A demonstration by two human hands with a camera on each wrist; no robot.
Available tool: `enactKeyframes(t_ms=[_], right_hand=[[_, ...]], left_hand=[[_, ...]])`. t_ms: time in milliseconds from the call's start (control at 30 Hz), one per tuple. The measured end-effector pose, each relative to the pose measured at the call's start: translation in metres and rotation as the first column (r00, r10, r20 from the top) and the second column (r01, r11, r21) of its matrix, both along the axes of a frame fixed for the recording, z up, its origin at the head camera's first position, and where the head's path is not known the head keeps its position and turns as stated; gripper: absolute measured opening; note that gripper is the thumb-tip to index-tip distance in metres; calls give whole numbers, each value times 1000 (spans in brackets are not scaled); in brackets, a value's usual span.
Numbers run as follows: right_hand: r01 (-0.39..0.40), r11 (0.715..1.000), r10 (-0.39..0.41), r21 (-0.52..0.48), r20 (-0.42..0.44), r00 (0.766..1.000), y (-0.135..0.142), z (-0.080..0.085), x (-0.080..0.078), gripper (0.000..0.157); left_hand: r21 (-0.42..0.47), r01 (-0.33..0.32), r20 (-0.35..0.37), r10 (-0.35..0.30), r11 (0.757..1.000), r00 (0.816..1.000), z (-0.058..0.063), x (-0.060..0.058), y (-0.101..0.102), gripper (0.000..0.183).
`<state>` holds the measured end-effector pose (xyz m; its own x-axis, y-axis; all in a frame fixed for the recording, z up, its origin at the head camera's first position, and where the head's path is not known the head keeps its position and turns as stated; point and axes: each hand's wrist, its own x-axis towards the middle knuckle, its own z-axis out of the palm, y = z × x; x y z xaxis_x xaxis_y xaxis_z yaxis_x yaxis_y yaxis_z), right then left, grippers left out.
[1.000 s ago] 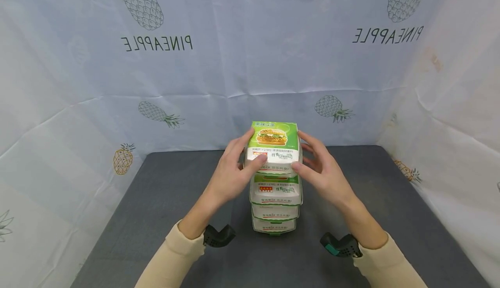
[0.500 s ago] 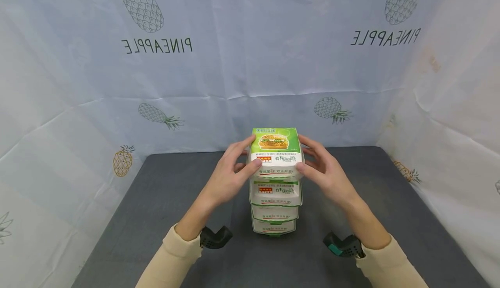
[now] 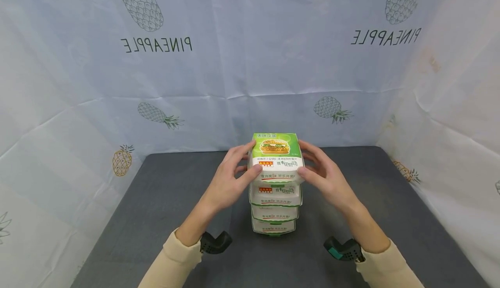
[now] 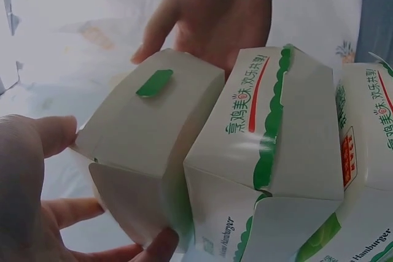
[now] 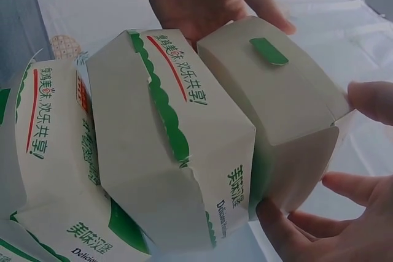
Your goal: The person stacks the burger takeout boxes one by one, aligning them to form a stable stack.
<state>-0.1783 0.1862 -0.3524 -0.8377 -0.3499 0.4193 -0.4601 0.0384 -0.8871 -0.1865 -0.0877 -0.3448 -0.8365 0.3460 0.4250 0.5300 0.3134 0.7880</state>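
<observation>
A green and white burger box [image 3: 276, 160] with a burger picture on its lid is gripped between both hands. My left hand [image 3: 227, 181] holds its left side, thumb at the near left corner. On the opposite side, my right hand [image 3: 332, 181] holds it the same way. Beneath sits a stack of similar boxes, the upper one [image 3: 275, 197] directly under the held box. Plain card and a green tab show on the held box [image 4: 147, 121] in the left wrist view. The right wrist view has fingertips around that box [image 5: 276, 90]. Whether it touches the stack, I cannot tell.
The stack's lower boxes, a middle one [image 3: 275, 212] and a bottom one [image 3: 274, 227], stand on a dark grey table [image 3: 172, 244]. Pale cloth [image 3: 250, 45] with pineapple prints hangs behind and at both sides. Each wrist wears a black device [image 3: 216, 242].
The held box has come down, closer to the stack, and now covers more of the box below. Both hands have moved down with it, keeping their hold.
</observation>
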Motion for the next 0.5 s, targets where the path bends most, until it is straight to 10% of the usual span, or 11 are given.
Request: enactKeyframes(t_ms=[500], right_hand=[[3,1000,-3,8,-12,1000,1,-5,0,62]], left_hand=[[-9,-4,7,4,1000,1000,-6,0,-2,67]])
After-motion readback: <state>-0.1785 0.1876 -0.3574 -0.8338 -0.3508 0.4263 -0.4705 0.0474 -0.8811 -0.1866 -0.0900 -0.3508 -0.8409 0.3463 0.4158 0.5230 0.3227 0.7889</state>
